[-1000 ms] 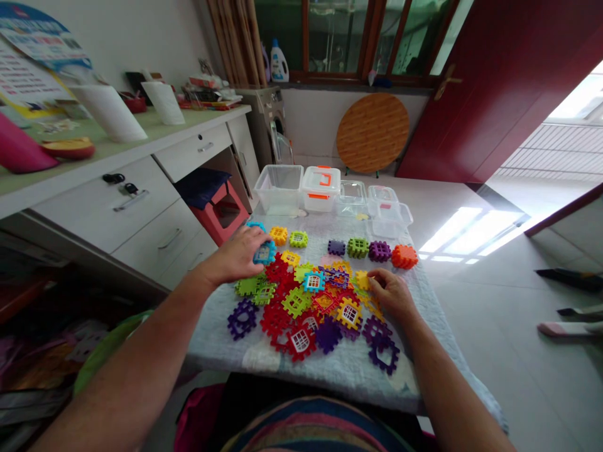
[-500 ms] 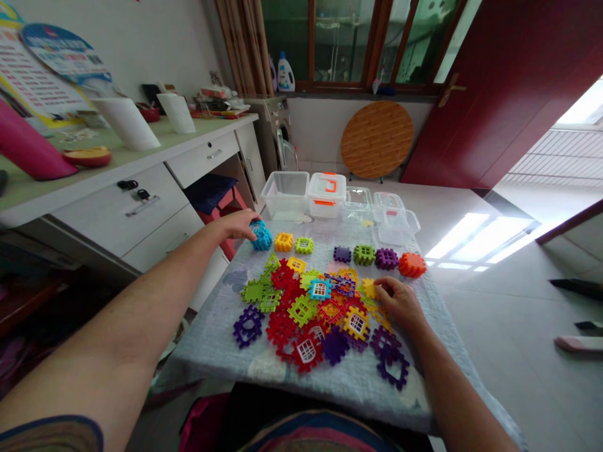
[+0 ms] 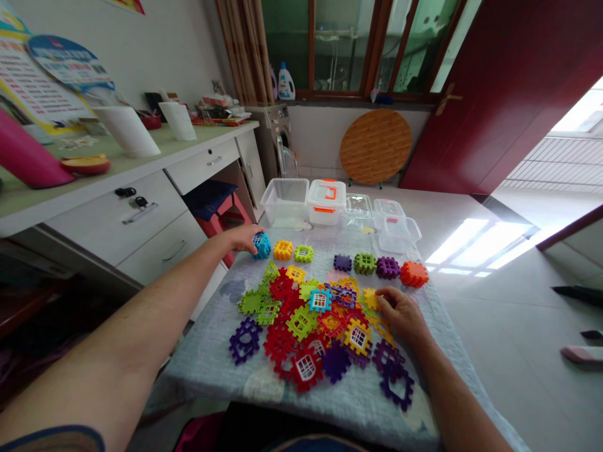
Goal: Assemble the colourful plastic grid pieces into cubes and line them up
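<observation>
At the table's far left corner, my left hand (image 3: 247, 239) has its fingers closed round a stack of blue interlocking building tiles (image 3: 262, 247). My right hand (image 3: 401, 311) pinches a yellow tile (image 3: 370, 297) at the right side of the loose pile. Red tiles (image 3: 279, 339), green tiles (image 3: 302, 322) and purple tiles (image 3: 336, 362) overlap in that pile. On top lies a light-blue tile (image 3: 320, 301) with a white window. A yellow stack (image 3: 283, 250) and a green tile stack (image 3: 304, 253) stand right of the blue stack.
More stacks line the right: dark blue (image 3: 343, 262), olive green (image 3: 365, 262), purple (image 3: 387, 267) and orange (image 3: 414, 274). Behind them stand a clear open bin (image 3: 285, 201), an orange-latched box (image 3: 326, 202) and smaller clear containers (image 3: 397, 231). A desk (image 3: 202, 145) runs along the left.
The view has tilted slightly upward, so the table sits lower in the picture. Both hands stay at the same tiles, with little visible movement.
</observation>
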Motion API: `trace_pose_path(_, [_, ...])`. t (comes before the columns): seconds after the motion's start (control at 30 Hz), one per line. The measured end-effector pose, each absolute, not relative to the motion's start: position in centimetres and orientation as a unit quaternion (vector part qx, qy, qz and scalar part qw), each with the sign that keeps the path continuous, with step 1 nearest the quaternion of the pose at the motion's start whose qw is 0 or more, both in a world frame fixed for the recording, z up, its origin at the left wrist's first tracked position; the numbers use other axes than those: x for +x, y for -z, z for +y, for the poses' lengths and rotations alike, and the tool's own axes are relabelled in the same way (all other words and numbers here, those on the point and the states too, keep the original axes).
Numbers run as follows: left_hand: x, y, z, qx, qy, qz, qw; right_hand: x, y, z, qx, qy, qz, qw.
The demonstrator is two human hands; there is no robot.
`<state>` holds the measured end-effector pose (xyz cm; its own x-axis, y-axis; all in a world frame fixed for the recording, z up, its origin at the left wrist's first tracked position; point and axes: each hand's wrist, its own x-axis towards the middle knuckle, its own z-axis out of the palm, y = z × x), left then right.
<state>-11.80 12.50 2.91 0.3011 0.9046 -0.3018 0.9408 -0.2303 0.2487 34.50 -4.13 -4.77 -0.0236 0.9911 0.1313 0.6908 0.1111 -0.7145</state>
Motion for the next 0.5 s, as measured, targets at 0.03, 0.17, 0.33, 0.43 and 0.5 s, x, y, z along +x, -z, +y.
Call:
trace_pose_path(0.03, [-11.7, -2.9, 12.5, 0.779, 0.048, 0.591, 0.203, 34.5, 4.8, -4.1, -0.623, -0.237, -0.675, 0.316])
trace_pose_path(0.17, [-11.3, -3.2, 12.2, 0.776, 0.049, 0.589, 0.220, 34.6, 4.8, -4.1, -0.626, -0.240, -0.674, 0.311])
trace_pose_path(0.33, [-11.0, -3.5, 11.4, 0.786, 0.012, 0.585, 0.198, 34.7, 4.9, -4.0, -0.626, -0.243, -0.674, 0.310])
trace_pose_path(0.43, [-10.6, -4.7, 10.3, 0.804, -0.029, 0.583, 0.115, 34.8, 5.1, -4.0, -0.622, -0.248, -0.674, 0.311])
trace_pose_path(0.5, [-9.8, -5.6, 9.0, 0.821, -0.059, 0.565, 0.061, 34.8, 5.3, -4.0, -0.615, -0.251, -0.679, 0.313])
